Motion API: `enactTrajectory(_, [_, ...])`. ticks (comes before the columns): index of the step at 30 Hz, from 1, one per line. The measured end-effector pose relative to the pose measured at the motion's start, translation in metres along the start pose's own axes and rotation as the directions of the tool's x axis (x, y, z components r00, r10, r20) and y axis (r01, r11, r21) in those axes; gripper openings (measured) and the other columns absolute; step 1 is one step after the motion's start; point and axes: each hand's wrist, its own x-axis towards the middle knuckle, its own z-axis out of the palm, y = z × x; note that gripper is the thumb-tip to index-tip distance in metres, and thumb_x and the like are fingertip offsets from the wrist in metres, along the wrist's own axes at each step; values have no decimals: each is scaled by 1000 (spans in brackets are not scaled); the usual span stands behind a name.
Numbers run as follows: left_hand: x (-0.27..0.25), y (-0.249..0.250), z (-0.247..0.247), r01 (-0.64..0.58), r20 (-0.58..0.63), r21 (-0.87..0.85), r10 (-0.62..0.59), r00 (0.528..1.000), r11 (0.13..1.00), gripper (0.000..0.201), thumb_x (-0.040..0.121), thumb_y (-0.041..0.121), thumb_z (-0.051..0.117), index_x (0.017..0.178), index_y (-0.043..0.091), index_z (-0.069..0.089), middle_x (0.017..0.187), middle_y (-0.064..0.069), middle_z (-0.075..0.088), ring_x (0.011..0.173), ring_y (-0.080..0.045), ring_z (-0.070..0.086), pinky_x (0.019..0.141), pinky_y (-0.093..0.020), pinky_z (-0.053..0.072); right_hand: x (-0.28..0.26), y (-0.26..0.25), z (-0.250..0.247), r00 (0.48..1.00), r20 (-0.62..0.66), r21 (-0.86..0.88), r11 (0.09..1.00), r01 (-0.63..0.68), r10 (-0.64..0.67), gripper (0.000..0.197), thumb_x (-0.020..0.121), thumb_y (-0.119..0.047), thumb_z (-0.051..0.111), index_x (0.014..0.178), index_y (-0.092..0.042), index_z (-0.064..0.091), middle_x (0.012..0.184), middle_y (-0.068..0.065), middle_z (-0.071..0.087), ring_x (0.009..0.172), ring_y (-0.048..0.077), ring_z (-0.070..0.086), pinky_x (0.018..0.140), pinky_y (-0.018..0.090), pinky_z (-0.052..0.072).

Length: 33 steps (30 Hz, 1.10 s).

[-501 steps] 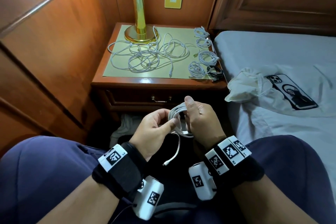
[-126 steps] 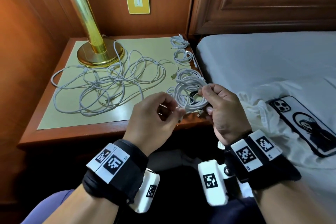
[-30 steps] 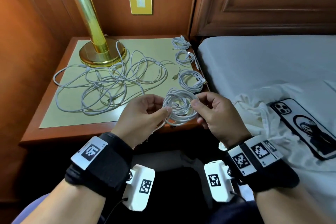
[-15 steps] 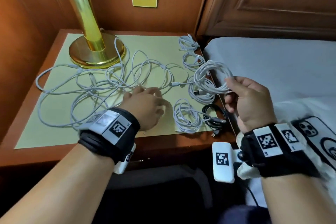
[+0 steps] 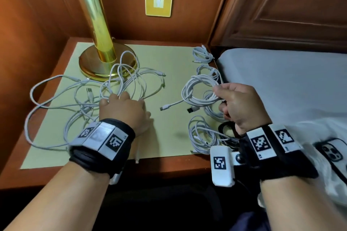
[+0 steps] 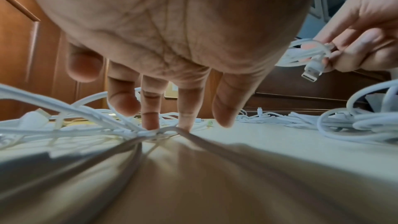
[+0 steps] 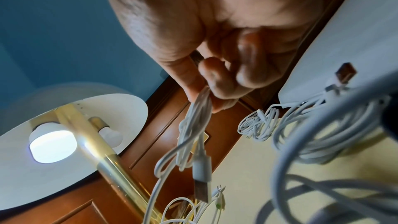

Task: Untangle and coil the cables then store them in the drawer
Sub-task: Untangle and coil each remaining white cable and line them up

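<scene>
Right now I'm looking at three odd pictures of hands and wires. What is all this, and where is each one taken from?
No machine here: a person wearing cameras sorts cables. The wide picture comes from a head camera looking down at a wooden nightstand beside a bed. The other two come from cameras strapped to each wrist, looking along the palm.

On the nightstand stand a brass lamp, a loose tangle of white cables and several small finished coils.

The left hand reaches down with straight fingers touching the tangle. The right hand pinches a freshly wound white coil, held up off the nightstand, its USB plug dangling.
</scene>
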Motion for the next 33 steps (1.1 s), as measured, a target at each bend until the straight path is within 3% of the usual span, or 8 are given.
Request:
enactTrajectory(4, [-8,-9,2,-6,-8,-10,6,1000,1000,48,99,58,34,141,39,45,145,-6,42,133,-32,42,111,-50,26,0,-12,10,1000,15,-158,987,-12,14,22,96,-23,64,91,-2,68,46,-8,47,29,2,37,29,10,23])
enactTrajectory(7, [-13,-14,4,-9,-15,-11,8,1000,1000,49,99,58,34,143,39,44,145,-5,41,132,-31,44,110,-50,27,6,-14,21,997,34,-253,966,-53,63,26,96,-24,64,95,0,71,57,0,51,28,2,37,28,10,23])
enactTrajectory(13, [-15,-22,6,-25,-18,-66,24,1000,998,47,100,57,35,141,38,48,144,-3,42,130,-28,47,110,-48,27,16,-1,40,997,15,-379,923,-63,74,42,91,-27,67,92,15,66,70,24,56,66,20,48,66,28,37])
enactTrajectory(16, [-16,-24,6,-42,-14,-94,41,999,995,46,100,57,37,140,38,50,142,-2,42,130,-25,48,111,-49,26,18,7,43,998,-10,-498,865,-61,65,38,90,-30,67,80,6,66,68,16,61,68,25,56,69,30,43])
enactTrajectory(20, [-16,-26,8,-65,-25,-106,62,998,992,46,100,56,38,140,36,50,141,-2,42,128,-25,50,110,-49,27,16,9,50,999,-34,-560,828,-20,1,53,87,-40,71,101,11,68,103,26,70,99,39,67,90,47,54])
enactTrajectory(28, [-19,-30,14,-163,-151,-236,130,980,958,25,97,41,55,112,22,61,127,0,45,112,-25,53,98,-45,41,0,-5,40,994,-51,-520,852,58,-99,59,87,-37,72,111,15,61,116,29,65,108,45,60,96,54,49])
enactTrajectory(30, [-19,-31,17,-198,-235,-317,125,964,928,30,96,33,59,120,15,62,128,-2,47,108,-28,56,96,-44,46,-8,-10,36,991,-39,-482,871,96,-130,53,88,-33,72,114,13,62,112,26,69,107,42,62,94,47,52])
enactTrajectory(33, [-25,-37,15,-273,-418,-488,53,907,829,39,94,25,66,131,11,62,127,-3,54,103,-28,60,93,-41,51,-27,-16,36,987,-5,-435,889,145,-163,38,88,-34,73,117,-10,70,103,3,70,95,17,66,84,27,48])
